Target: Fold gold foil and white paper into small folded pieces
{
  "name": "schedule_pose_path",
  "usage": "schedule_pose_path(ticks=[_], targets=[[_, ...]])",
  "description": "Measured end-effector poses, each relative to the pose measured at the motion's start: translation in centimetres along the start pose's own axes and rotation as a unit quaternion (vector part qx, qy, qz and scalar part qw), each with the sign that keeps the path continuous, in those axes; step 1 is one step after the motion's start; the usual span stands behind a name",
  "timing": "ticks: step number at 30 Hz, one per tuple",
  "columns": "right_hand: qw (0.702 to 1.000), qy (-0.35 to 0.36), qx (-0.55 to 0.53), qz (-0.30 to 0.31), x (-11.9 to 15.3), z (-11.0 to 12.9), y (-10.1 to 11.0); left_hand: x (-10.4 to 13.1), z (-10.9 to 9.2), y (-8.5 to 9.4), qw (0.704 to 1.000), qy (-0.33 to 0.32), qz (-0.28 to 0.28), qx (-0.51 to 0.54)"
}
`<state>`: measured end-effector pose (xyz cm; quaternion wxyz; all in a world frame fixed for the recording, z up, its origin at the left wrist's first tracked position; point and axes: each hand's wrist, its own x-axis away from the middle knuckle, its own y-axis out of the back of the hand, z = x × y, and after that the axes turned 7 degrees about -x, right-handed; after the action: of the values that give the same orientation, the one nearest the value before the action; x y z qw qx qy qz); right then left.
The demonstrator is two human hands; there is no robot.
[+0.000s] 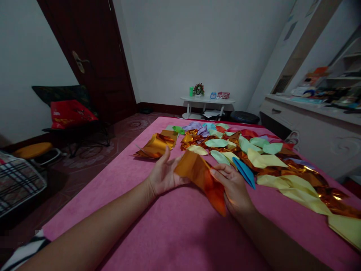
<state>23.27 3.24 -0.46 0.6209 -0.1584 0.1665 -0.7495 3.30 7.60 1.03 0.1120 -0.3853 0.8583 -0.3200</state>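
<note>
A copper-gold foil paper sheet [201, 171] is held above the pink tabletop, bent and curving down toward its lower right tip. My right hand [232, 186] pinches its right edge between thumb and fingers. At the sheet's left edge, my left hand [167, 173] is open, palm turned up and thumb spread away; its fingertips are partly hidden behind the foil. Just beyond the left hand lies a stack of gold foil sheets [158, 145] with curled edges. Close to the right hand rests a blue folded paper piece [244, 171].
Folded pieces of yellow paper [299, 190], pale green paper [248, 145], purple paper [196, 127] and shiny gold foil cover the right and far side of the pink table [126, 210]. A drawer cabinet [313, 131] stands at right, a chair with a red bag [70, 113] at left.
</note>
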Motion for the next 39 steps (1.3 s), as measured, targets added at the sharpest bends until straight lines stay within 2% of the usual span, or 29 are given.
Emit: schedule_pose_path(ticks=[3, 7, 9, 11, 14, 16, 20, 23, 26, 28, 31, 35, 39], targets=[[0.997, 0.036, -0.031, -0.067, -0.5, -0.5, 0.4, -0.2, 0.3, 0.1, 0.999, -0.031, -0.013, 0.005], [0.994, 0.063, -0.026, -0.09, -0.6, -0.7, 0.6, -0.4, 1.6, -0.5, 0.996, -0.029, -0.006, -0.087], [0.996, 0.057, -0.008, -0.071, -0.4, -0.7, 0.6, -0.6, 2.2, -1.0, 0.992, -0.053, -0.035, -0.111], [0.998, 0.046, 0.015, -0.035, 0.0, -0.6, 0.4, -0.8, 2.5, -1.3, 0.987, -0.083, -0.089, -0.106], [0.998, 0.04, 0.041, 0.022, 0.5, -0.4, 0.1, -1.1, 2.2, -0.9, 0.97, -0.103, -0.186, -0.119], [0.997, 0.046, 0.052, 0.046, 0.6, -0.1, 0.0, -1.1, 1.8, -0.4, 0.96, -0.088, -0.213, -0.155], [0.989, 0.086, 0.079, 0.089, 0.5, 0.4, -0.1, -0.9, 1.2, 0.3, 0.961, -0.032, -0.168, -0.216], [0.981, 0.114, 0.125, 0.097, 0.4, 0.4, -0.2, -0.8, 1.1, 0.1, 0.959, -0.025, -0.153, -0.237], [0.974, 0.114, 0.175, 0.093, 0.3, 0.1, -0.3, -0.9, 1.4, -0.2, 0.96, -0.057, -0.144, -0.234], [0.972, 0.114, 0.187, 0.083, 0.1, 0.0, -0.1, -0.9, 1.7, -0.3, 0.953, -0.096, -0.171, -0.231], [0.982, 0.093, 0.161, 0.043, -0.4, -0.1, 0.5, -1.1, 2.0, -0.1, 0.932, -0.153, -0.209, -0.254], [0.992, 0.069, 0.108, -0.01, -1.1, -0.2, 1.3, -1.0, 1.9, 0.1, 0.882, -0.24, -0.197, -0.356], [0.992, 0.07, 0.106, -0.017, -1.3, -0.2, 1.7, -0.6, 1.5, -0.3, 0.822, -0.233, -0.156, -0.496]])
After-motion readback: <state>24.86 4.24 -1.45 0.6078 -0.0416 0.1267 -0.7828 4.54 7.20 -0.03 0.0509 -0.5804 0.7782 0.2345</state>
